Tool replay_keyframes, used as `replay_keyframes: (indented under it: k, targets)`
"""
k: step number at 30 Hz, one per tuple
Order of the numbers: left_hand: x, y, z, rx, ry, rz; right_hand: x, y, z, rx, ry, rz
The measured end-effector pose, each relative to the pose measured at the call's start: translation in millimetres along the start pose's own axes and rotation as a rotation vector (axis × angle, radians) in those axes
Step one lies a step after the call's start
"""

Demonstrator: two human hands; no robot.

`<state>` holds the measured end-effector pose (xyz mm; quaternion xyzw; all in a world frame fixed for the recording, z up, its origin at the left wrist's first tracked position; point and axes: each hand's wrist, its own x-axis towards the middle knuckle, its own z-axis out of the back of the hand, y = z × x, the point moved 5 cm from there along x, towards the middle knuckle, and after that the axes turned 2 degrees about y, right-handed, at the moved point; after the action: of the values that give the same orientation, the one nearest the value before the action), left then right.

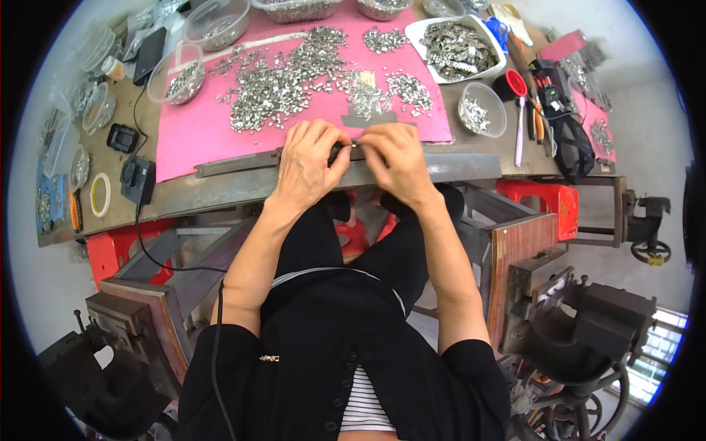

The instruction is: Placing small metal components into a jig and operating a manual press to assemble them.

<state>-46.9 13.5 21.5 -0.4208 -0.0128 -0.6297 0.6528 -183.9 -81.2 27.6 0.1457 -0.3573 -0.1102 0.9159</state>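
My left hand (312,158) and my right hand (397,162) meet above the metal front edge (463,167) of the bench. Between the bent fingers of the left one sits a small dark piece (335,152); its kind is mostly hidden. The right thumb and forefinger pinch a tiny silvery metal part (354,144) close against it. Just beyond the fingertips, a pink mat (191,143) carries a wide spread of small metal parts (272,95). A pile of thin silvery pieces (368,99) lies nearest to the right hand.
Clear plastic tubs (176,77) and a white tray of metal parts (457,51) stand around the mat. To the right are a red cup (509,84) and pliers (540,126). A black charger-like box (137,180) with a cable sits left. Bench vises (581,323) flank me below.
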Motion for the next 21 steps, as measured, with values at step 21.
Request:
replay_keyframes:
  k: [21]
  targets:
    - [0, 0, -3, -0.028, -0.110, 0.080, -6, -80, 21, -0.310, -0.054, -0.356]
